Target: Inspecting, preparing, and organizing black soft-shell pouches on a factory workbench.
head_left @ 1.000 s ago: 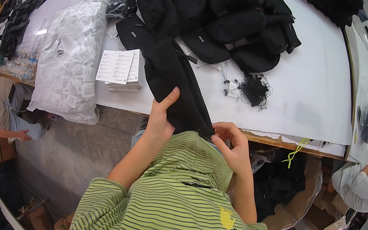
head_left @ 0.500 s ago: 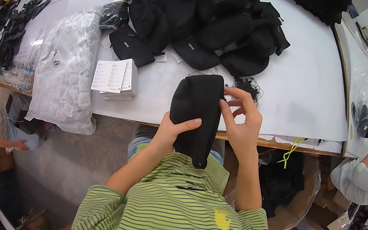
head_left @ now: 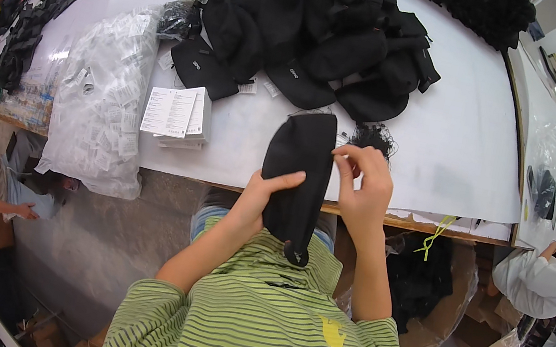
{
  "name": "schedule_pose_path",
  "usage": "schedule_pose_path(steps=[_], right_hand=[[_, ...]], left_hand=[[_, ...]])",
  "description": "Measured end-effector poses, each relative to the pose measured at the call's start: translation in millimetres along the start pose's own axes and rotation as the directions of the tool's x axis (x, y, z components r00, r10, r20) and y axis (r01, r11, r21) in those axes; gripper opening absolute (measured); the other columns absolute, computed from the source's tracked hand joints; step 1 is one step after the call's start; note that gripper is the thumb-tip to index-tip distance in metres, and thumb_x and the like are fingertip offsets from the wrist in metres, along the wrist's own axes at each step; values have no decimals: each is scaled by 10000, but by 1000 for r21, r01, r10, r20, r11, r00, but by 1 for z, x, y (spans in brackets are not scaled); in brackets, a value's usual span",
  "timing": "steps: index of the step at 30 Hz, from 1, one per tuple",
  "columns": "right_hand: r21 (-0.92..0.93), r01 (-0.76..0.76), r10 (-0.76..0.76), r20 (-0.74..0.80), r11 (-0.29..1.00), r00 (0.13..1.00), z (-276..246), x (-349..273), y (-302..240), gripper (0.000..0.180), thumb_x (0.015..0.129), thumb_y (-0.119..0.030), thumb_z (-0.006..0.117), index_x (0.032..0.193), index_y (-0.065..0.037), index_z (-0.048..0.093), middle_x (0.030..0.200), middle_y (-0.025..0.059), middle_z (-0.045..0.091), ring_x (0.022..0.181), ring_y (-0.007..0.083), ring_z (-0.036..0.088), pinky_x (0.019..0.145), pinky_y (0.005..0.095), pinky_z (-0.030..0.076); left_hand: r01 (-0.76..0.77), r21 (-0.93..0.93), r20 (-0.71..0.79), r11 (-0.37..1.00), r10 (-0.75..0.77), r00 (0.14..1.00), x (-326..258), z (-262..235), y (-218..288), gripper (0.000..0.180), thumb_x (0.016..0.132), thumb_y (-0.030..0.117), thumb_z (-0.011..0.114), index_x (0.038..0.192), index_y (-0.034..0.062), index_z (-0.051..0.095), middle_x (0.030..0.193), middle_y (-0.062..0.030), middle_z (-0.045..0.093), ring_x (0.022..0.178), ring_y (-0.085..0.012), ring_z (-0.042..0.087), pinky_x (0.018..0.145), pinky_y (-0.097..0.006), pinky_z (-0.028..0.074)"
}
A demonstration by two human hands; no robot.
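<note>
Both hands hold a long black pouch (head_left: pixel 296 177) upright over the near edge of the white table (head_left: pixel 444 158). The left hand (head_left: pixel 260 196) clamps its lower half, fingers wrapped partly behind it (hidden there). The right hand (head_left: pixel 363 185) pinches the upper right edge between thumb and fingertips; whatever small thing it grips is too tiny to make out.

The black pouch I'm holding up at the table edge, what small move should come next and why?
Probably pinch and work the top right edge of the black pouch. The right hand already has its fingers curled at that corner, while the left hand braces the pouch from below, so it is steady and upright for a fine adjustment there.
</note>
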State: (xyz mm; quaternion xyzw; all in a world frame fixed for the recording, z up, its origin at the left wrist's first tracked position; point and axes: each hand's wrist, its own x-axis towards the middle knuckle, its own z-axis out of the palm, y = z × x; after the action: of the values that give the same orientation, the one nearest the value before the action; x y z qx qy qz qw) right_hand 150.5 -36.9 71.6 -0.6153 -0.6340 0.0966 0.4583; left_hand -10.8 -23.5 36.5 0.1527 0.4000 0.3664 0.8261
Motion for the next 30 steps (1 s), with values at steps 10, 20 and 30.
schedule_pose_path(steps=[10, 20, 30], right_hand=[[169, -5, -62, 389, 986, 919, -7, -30, -31, 66, 771, -35, 666, 819, -66, 633, 681, 25, 543, 625, 189, 478, 543, 296, 400], [-66, 137, -116, 247, 988, 962, -8, -28, -37, 270, 730, -91, 704, 991, -112, 637, 1002, 47, 592, 904, 223, 549, 782, 354, 424], [309, -300, 189, 342, 902, 920, -19, -30, -8, 551, 719, 86, 597, 1233, -111, 577, 1196, 114, 571, 1024, 197, 578, 892, 269, 423]], left_hand=[[55, -295, 78, 954, -33, 996, 27, -30, 29, 224, 909, 194, 577, 984, -5, 647, 890, -115, 697, 735, -199, 690, 652, -313, 582], [-102, -174, -18, 979, 101, 995, 20, -20, 21, 225, 896, 185, 607, 1045, 16, 612, 967, -80, 669, 808, -169, 664, 708, -303, 556], [-394, 485, 241, 781, 314, 918, 4, -39, 22, 513, 857, 263, 640, 1267, 20, 449, 1307, -110, 451, 1257, -223, 379, 1054, -395, 308]])
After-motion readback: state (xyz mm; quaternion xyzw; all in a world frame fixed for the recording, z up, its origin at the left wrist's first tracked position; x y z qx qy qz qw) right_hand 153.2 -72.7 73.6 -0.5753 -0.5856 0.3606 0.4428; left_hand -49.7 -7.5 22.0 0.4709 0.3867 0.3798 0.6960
